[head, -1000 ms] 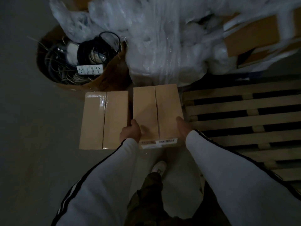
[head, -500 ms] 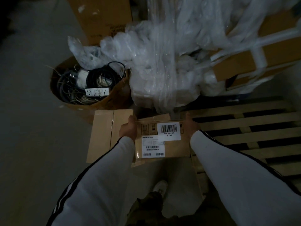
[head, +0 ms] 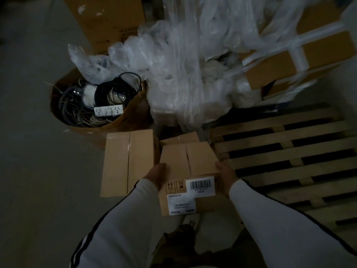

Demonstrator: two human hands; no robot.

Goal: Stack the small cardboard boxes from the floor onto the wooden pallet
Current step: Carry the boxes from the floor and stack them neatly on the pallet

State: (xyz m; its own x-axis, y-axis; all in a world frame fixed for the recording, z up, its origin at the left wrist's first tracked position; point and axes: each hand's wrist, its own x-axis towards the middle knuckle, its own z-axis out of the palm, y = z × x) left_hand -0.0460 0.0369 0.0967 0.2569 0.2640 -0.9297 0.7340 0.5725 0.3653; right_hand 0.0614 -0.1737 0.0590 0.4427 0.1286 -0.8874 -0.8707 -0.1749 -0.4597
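box (head: 188, 161) held between left hand (head: 157, 176), right hand (head: 226, 176), pallet (head: 289, 157) seemingly adjacent

Small cardboard boxes, three: held box (head: 189, 159), floor box (head: 127, 163), part-hidden box (head: 181, 137). Wooden pallet (head: 280, 151), one. Hands, two — left hand (head: 157, 176), right hand (head: 227, 177). Cable carton (head: 133, 117), one; power strip (head: 108, 110), one; tall carton (head: 108, 22), one; plastic-wrap heap (head: 183, 74), one.

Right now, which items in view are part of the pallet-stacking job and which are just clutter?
Job:
held box, gripped by left hand and right hand
floor box
partly hidden box
wooden pallet

Lying about:
carton of cables
power strip
plastic wrap
tall carton
strapped cartons
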